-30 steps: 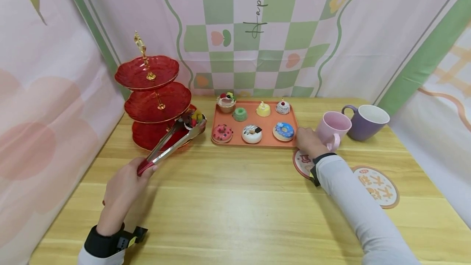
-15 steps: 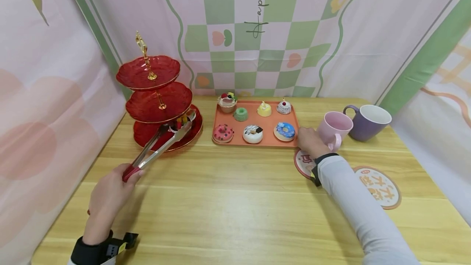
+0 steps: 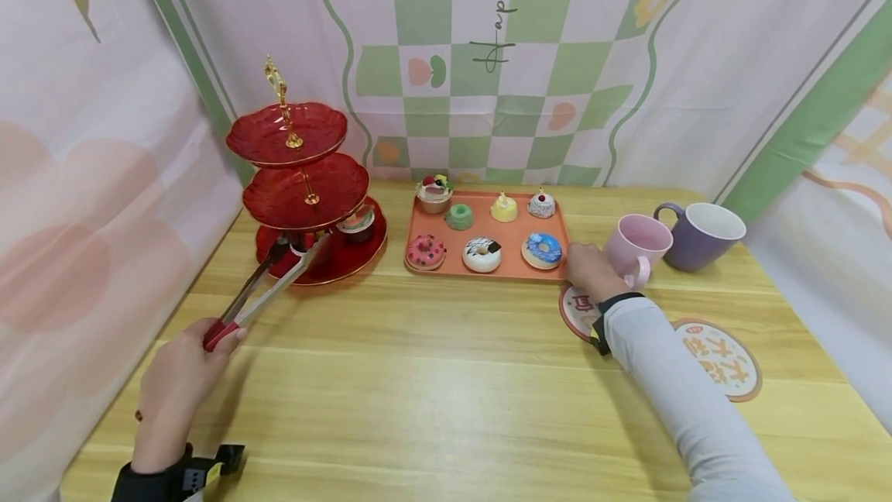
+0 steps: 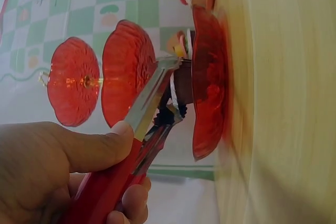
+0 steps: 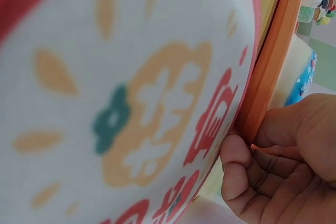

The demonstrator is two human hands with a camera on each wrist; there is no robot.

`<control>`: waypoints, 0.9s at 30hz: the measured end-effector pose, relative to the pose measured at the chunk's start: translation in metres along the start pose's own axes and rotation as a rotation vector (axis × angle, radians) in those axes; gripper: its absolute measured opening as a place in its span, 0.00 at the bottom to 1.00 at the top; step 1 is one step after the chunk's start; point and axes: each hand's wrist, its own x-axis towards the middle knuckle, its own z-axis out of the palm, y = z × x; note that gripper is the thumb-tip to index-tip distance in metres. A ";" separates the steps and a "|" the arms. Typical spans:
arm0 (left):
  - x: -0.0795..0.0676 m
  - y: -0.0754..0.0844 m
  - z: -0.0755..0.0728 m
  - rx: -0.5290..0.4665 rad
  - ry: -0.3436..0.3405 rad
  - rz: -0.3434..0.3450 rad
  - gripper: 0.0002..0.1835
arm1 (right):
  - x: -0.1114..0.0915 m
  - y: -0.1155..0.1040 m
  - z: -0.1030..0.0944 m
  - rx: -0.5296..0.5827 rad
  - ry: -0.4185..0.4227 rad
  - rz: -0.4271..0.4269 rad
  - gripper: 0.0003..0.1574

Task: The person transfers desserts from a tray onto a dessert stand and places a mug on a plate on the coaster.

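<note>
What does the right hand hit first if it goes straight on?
Probably the blue doughnut, just past the edge of the orange tray that the right hand already pinches. Exact line and height are hard to judge, so it might pass beside or over it.

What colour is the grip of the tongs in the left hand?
Red. The tongs' grip shows best in the left wrist view.

Prob. a cupcake [image 4: 184,83], partly hidden by tongs [image 4: 139,123]; coaster [image 5: 126,114] blurred, cut off in R wrist view.
</note>
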 end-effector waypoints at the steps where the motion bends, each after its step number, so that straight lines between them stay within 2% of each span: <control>1: 0.000 -0.001 0.000 0.004 0.012 0.004 0.33 | 0.000 0.001 0.000 0.002 -0.001 0.000 0.12; 6: -0.001 -0.003 -0.001 0.017 0.058 -0.008 0.28 | 0.001 0.002 0.001 0.014 -0.002 0.000 0.12; 10: 0.002 -0.005 -0.001 0.014 0.052 -0.047 0.29 | 0.001 0.001 0.000 0.020 -0.005 0.005 0.12; 16: 0.006 -0.007 0.003 0.022 0.078 -0.072 0.26 | -0.002 -0.001 -0.001 0.021 -0.022 0.016 0.12; 21: 0.007 -0.009 0.009 0.009 0.090 -0.063 0.26 | -0.002 0.000 -0.002 0.013 -0.014 0.007 0.12; 27: 0.009 -0.010 0.015 -0.009 0.138 -0.030 0.26 | -0.003 0.000 0.000 0.018 0.002 0.004 0.11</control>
